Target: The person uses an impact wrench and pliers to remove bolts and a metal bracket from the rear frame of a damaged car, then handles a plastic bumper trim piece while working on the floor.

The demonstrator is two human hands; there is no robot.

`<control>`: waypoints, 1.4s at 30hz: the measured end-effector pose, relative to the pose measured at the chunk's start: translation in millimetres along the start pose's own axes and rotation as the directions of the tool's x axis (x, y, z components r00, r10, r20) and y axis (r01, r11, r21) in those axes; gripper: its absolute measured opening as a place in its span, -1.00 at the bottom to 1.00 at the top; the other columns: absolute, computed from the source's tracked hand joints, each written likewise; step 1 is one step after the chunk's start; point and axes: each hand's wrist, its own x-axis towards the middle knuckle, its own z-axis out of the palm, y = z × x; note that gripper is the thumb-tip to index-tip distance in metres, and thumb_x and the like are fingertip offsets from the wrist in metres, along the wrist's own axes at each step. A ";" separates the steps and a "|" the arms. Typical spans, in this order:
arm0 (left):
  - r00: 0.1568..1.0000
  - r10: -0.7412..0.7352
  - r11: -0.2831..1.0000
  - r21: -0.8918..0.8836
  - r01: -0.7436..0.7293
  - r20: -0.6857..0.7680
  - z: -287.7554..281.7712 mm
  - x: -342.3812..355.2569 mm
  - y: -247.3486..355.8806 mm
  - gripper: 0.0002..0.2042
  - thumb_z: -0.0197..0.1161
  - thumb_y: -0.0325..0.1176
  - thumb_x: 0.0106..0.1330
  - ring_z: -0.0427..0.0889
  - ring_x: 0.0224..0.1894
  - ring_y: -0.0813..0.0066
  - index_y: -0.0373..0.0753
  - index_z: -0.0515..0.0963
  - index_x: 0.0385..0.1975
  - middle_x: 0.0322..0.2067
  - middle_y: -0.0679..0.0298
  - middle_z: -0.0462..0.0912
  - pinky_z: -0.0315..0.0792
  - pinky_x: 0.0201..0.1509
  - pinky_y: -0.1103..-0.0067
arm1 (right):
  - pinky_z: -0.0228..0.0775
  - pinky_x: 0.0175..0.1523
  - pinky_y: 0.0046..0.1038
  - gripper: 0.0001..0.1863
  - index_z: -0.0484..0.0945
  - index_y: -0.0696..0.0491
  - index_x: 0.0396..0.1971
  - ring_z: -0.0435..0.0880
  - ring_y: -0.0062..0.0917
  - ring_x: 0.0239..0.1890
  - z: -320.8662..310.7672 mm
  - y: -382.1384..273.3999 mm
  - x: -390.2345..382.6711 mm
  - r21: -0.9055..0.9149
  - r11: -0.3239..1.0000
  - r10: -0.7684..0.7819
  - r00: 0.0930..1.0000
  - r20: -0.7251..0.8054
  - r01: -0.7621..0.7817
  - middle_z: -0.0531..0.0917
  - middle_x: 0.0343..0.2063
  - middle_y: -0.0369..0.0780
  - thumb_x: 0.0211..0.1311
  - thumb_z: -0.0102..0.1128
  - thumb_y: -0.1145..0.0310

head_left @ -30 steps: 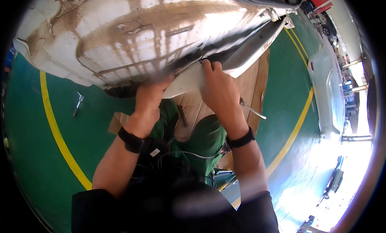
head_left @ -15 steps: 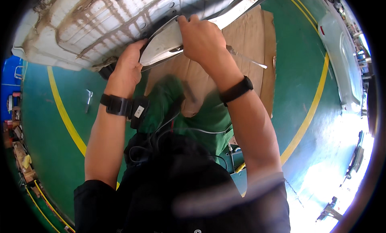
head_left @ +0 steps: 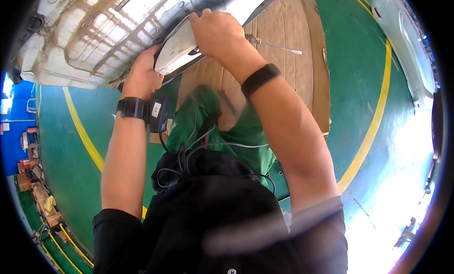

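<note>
Presently | white panel (head_left: 177,48) beside stained car body (head_left: 101,35), over far-left edge of cardboard (head_left: 289,78) | left hand (head_left: 142,76) grips tapered end; right hand (head_left: 216,33) grips body-side rim, screwdriver (head_left: 276,47) jutting out | likely light, semi-stiff, slick; best held by rim and end

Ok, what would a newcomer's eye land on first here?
Probably the dirt-streaked white panel at upper left. Beside it, the left hand and right hand hold a curved white piece near the top. A screwdriver juts rightward from the right hand over brown cardboard.
</note>
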 end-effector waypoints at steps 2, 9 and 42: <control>0.996 0.087 0.989 0.121 -0.088 0.014 -4.5 2.0 -5.1 -0.74 0.04 -0.34 0.54 0.73 -0.03 0.50 -0.21 0.62 0.05 -0.07 0.26 0.74 0.62 0.00 0.60 | 0.66 -0.08 -0.21 -0.62 0.54 0.12 0.01 0.74 -0.14 -0.11 -0.4 -2.1 0.1 -0.007 1.000 0.004 1.000 0.003 -0.004 0.65 -0.12 -0.06 0.15 0.28 0.43; 0.726 -0.658 0.327 -0.792 0.516 0.201 10.1 -8.3 76.4 -0.77 0.15 -0.32 0.48 0.77 -0.16 0.44 -0.26 0.64 -0.01 -0.11 0.23 0.75 0.66 -0.23 0.63 | 0.65 -0.09 -0.21 -0.61 0.54 0.12 0.00 0.74 -0.15 -0.13 4.2 3.4 -2.0 -0.018 1.000 -0.004 1.000 -0.024 0.003 0.65 -0.14 -0.06 0.13 0.29 0.45; 0.815 -0.571 0.299 -0.901 0.315 0.095 30.2 -31.6 55.7 -0.62 0.40 -0.26 0.37 0.65 -0.11 0.45 -0.48 0.66 -0.02 -0.07 0.15 0.74 0.47 0.00 0.56 | 0.63 -0.21 -0.09 -0.34 0.38 0.03 0.18 0.72 -0.01 -0.30 -14.4 -36.6 8.8 -0.133 0.983 0.141 0.984 0.105 -0.127 0.56 -0.02 -0.10 -0.02 0.31 0.48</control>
